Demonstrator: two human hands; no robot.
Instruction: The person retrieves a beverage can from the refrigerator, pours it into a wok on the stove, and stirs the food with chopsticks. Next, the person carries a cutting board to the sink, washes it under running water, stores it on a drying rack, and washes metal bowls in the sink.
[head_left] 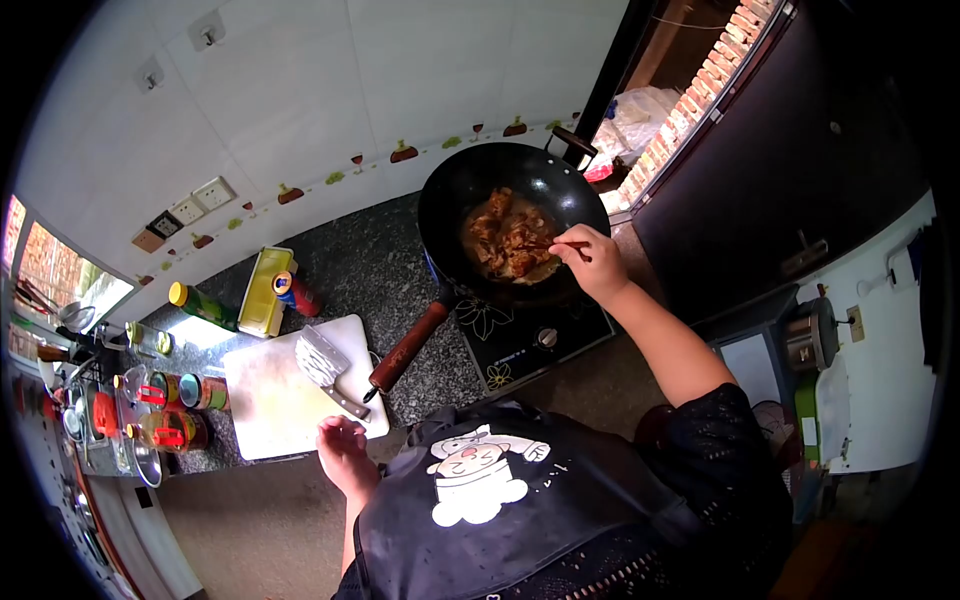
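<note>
The right hand (590,262) is closed on chopsticks (570,245) over browned food (510,240) in the wok (445,200); the left (345,455), apart, seems empty, fingers loosely curled.

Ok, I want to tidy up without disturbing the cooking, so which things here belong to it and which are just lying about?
In use:
- wok on the hob
- browned food in it
- chopsticks, in the right hand

Apparently idle:
- cleaver on the cutting board
- drink can
- yellow container
- green bottle
</note>
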